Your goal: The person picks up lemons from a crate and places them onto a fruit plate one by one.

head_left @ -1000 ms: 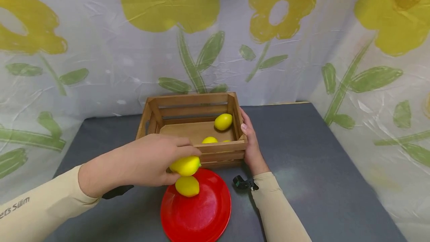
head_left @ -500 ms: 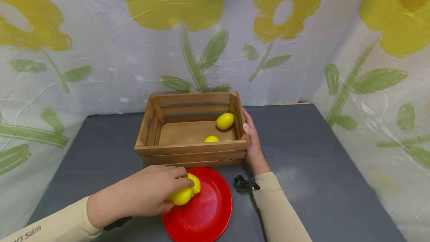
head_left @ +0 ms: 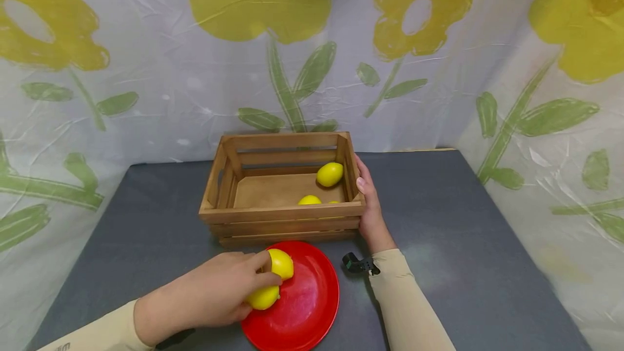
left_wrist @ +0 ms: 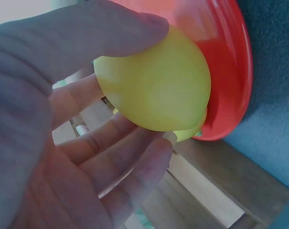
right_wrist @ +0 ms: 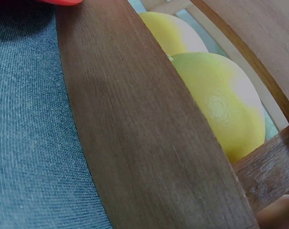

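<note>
Lowered left hand (head_left: 214, 297) gripping lemon (head_left: 263, 297) on red plate (head_left: 307, 307), fingers curled; right hand (head_left: 370, 205) flat against crate (head_left: 283, 213)

Yellow lemons (head_left: 272, 280) on a glossy red plate (head_left: 302, 307). More yellow lemons (head_left: 329, 174) inside a brown wooden crate (head_left: 283, 213), grain visible. Dark grey speckled tabletop (head_left: 463, 242). Backdrop sheet (head_left: 195, 69) whitish with big mustard-yellow flowers, green stems and leaves. Beige sleeves (head_left: 409, 307), small black wrist device (head_left: 356, 264).
</note>
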Available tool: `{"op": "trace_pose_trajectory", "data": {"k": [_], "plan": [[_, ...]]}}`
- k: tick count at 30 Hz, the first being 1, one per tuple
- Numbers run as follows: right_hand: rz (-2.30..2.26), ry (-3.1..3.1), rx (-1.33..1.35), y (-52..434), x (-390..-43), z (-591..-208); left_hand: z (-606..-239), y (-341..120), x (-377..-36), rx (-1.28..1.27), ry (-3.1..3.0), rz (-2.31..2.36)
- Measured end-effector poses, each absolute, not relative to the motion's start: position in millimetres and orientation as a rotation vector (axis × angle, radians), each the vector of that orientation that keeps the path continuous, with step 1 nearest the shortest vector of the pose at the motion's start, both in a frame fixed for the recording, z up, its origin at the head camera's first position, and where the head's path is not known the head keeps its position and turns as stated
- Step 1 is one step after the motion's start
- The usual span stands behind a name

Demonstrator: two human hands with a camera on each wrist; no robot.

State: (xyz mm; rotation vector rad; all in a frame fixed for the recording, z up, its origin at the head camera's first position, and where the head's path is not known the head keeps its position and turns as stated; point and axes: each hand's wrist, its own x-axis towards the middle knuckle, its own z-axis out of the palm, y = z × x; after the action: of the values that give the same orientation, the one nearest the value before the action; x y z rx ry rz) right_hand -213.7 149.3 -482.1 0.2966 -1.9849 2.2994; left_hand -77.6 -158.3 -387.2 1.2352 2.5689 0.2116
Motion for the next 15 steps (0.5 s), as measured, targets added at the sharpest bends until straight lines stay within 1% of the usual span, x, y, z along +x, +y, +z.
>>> {"op": "trace_pose_trajectory", "data": {"k": [15], "plan": [[2.271, -2.030, 0.300, 150.9, -212.8, -483.1, -395.4, -154.2, -75.5, 1.258, 2.588, 0.179]]}}
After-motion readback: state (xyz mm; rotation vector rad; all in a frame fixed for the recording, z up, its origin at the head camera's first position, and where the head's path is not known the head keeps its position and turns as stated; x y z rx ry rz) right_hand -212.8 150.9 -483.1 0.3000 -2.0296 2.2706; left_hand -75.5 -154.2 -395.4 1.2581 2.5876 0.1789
